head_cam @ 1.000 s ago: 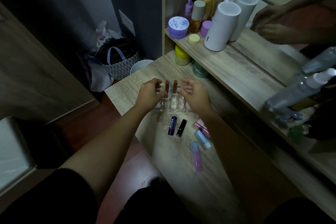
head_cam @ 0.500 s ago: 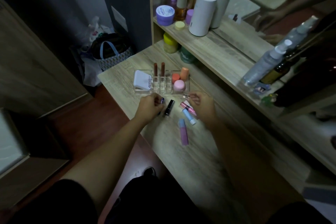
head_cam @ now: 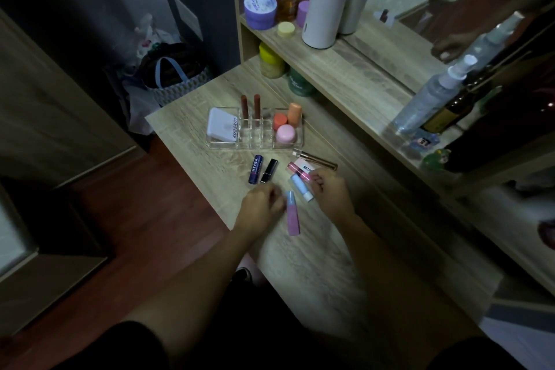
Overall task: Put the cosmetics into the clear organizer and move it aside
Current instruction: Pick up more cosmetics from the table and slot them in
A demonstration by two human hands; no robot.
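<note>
The clear organizer [head_cam: 240, 144] stands on the desk and holds a white compact [head_cam: 222, 128], two brown-red lipsticks [head_cam: 250, 105], two orange items [head_cam: 287, 116] and a pink round pot [head_cam: 286, 133]. In front of it lie a blue Nivea stick [head_cam: 255, 169], a black lipstick [head_cam: 269, 170], a gold brush [head_cam: 315, 159], a pink lip tube [head_cam: 298, 170] on a small pink-and-white box [head_cam: 304, 166], a light blue stick [head_cam: 301, 187] and a pink tube with a blue cap [head_cam: 292, 215]. My left hand [head_cam: 261, 207] is curled beside that cap. My right hand [head_cam: 330, 194] has its fingertips at the near end of the pink lip tube.
A raised shelf [head_cam: 345, 69] behind the desk carries a white cylinder [head_cam: 326, 6], a purple jar [head_cam: 260, 10], bottles and spray bottles [head_cam: 432, 96]. Yellow [head_cam: 271, 61] and green [head_cam: 300, 84] jars stand under it. A mirror lies at the right. Bags [head_cam: 171, 75] sit on the floor past the desk's left edge.
Both hands have drawn back from the organizer toward me and now sit among the loose sticks. The organizer's contents, earlier hidden by my hands, are in view.
</note>
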